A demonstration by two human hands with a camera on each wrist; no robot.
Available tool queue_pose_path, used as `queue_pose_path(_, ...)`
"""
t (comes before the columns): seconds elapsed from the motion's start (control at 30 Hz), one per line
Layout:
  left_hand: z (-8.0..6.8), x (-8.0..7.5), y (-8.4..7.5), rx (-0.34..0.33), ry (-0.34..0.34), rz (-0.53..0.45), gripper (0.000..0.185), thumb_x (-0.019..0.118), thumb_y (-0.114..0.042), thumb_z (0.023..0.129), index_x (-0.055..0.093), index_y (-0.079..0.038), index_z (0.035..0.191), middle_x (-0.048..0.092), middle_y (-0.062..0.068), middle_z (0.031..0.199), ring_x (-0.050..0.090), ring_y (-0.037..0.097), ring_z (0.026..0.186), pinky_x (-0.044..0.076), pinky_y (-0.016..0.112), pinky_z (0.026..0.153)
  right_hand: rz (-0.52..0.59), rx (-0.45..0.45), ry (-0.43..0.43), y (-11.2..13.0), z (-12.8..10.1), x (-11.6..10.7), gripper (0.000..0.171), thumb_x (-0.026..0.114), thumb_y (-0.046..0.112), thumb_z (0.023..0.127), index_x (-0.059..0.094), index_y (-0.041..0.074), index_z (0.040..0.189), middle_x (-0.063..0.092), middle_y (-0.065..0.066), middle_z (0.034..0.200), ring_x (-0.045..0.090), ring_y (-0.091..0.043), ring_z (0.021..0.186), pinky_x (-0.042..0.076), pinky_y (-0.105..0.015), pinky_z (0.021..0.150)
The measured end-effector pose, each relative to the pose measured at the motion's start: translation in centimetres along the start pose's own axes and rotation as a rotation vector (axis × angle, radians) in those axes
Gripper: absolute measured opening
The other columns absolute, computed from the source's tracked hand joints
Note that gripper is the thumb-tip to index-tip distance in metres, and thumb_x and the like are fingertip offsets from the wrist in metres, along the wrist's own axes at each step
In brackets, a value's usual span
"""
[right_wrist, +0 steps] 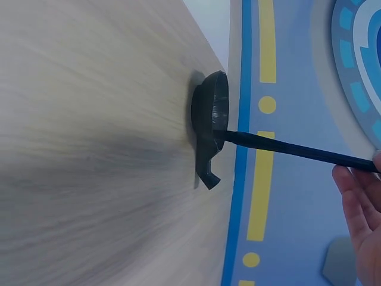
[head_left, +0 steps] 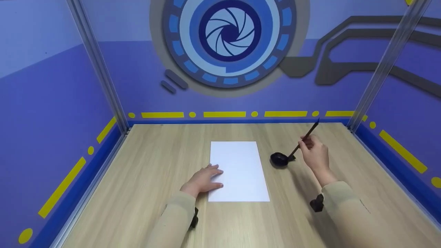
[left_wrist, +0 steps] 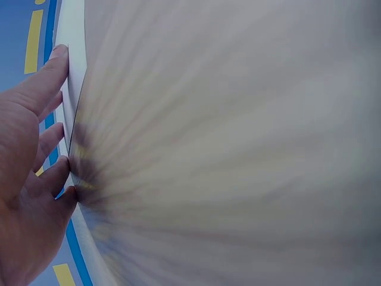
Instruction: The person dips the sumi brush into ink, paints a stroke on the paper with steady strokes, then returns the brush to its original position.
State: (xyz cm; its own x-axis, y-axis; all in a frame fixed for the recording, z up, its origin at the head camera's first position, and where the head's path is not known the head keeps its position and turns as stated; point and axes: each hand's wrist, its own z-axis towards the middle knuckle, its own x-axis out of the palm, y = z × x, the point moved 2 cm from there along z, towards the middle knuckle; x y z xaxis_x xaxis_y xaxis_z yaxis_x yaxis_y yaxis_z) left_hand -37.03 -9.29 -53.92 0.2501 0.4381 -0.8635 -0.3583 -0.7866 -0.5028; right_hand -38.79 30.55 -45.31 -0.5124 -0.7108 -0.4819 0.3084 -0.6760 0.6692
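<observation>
Blue painted walls [head_left: 344,100] stood around three sides of a pale wooden bench [head_left: 155,148]. From where I stood, a blank white sheet of paper [head_left: 241,172] lay flat about midway between the bench's side edges, nearer the far edge. A person's left hand [head_left: 204,178] rested on the sheet's left edge, fingers spread apart, gripping nothing. The right hand [head_left: 316,155] hung above the bench toward its far right corner, thumb and fingertips pinched together. A small black dish [head_left: 279,160] sat just beyond the paper's right edge. Thinnest of all, a dark brush [head_left: 307,133] was clamped in that right-hand pinch, slanting down to meet the dish's rim; I could not tell whether the dish held ink. A hard push on the rim might have tipped it, an overloaded brush could have dripped, and, with only its left side held, the paper might have twisted.
</observation>
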Motion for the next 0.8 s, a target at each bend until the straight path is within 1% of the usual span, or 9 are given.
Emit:
queue_pose_path(0.2,-0.05,0.01,0.03,0.001,-0.002,-0.012,0.056,0.072,-0.036,0.096,0.059,-0.012,0.145,0.043,0.011,0.163,0.028,0.038,0.157,0.026,0.056,0.129,0.020,-0.011,-0.017,0.29,0.23,-0.28,0.017,0.068,0.008,0.098,0.070,-0.003,0.112,0.076,-0.020,0.096,0.053,0.019,0.074,0.043,0.003,0.069)
queue_pose_path(0.37,-0.05,0.04,-0.01,0.002,0.007,-0.008,0.056,0.072,-0.037,0.096,0.059,-0.013,0.145,0.043,0.011,0.164,0.028,0.038,0.157,0.026,0.056,0.129,0.005,0.001,0.001,0.07,0.14,-0.13,0.018,0.066,0.011,0.100,0.070,-0.002,0.112,0.076,-0.019,0.096,0.053,0.020,0.074,0.042,0.003,0.070)
queue_pose_path(0.57,-0.09,0.10,-0.05,-0.008,0.010,-0.007,0.056,0.072,-0.037,0.096,0.059,-0.014,0.145,0.042,0.010,0.164,0.027,0.037,0.158,0.027,0.055,0.129,-0.021,0.010,0.007,0.00,0.09,-0.41,0.018,0.066,0.013,0.100,0.070,0.000,0.112,0.077,-0.018,0.095,0.056,0.015,0.075,0.042,0.001,0.069)
queue_pose_path(0.73,-0.07,0.10,-0.03,-0.023,0.009,-0.011,0.056,0.071,-0.037,0.097,0.058,-0.016,0.147,0.041,0.008,0.165,0.026,0.035,0.158,0.025,0.054,0.130,-0.009,-0.007,-0.015,0.33,0.22,-0.66,0.017,0.066,0.012,0.100,0.070,0.001,0.112,0.076,-0.019,0.097,0.057,0.015,0.076,0.043,0.001,0.070)
queue_pose_path(0.8,-0.08,0.10,-0.05,-0.018,0.006,-0.006,0.056,0.072,-0.037,0.096,0.058,-0.015,0.146,0.041,0.009,0.165,0.027,0.036,0.158,0.025,0.054,0.130,0.001,-0.005,-0.019,0.24,0.21,-0.57,0.017,0.067,0.011,0.099,0.070,0.000,0.112,0.076,-0.019,0.097,0.057,0.014,0.076,0.044,0.001,0.070)
